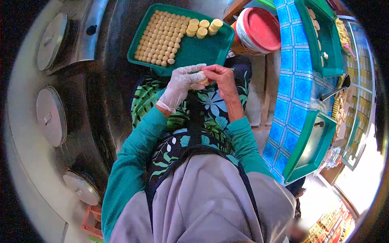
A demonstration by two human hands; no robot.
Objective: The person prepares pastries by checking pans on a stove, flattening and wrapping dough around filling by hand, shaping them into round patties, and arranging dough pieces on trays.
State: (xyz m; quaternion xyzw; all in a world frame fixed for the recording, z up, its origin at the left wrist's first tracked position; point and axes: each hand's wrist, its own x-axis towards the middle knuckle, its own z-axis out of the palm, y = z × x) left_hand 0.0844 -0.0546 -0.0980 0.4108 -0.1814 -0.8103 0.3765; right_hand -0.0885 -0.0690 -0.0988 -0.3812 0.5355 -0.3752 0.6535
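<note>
My left hand [181,84], in a white disposable glove, is closed around a small pale yellow piece of dough [204,79]. Bare and pinching, my right hand [223,81] meets it at the same piece; the fingers cover most of the dough. Both hands are over my lap, just below the near edge of a green tray [190,67]. Rows of small round dough balls [160,38] fill the tray's left part. Toward its upper right stand several short stacks of flat round dough discs [202,28].
Right of me runs a table with a blue checked cloth [290,81], carrying a green tray with dough pieces [324,38] and another green tray [310,141]. A red-lidded bucket [261,30] stands beyond my right hand. Round metal lids [52,116] line the dark counter at left.
</note>
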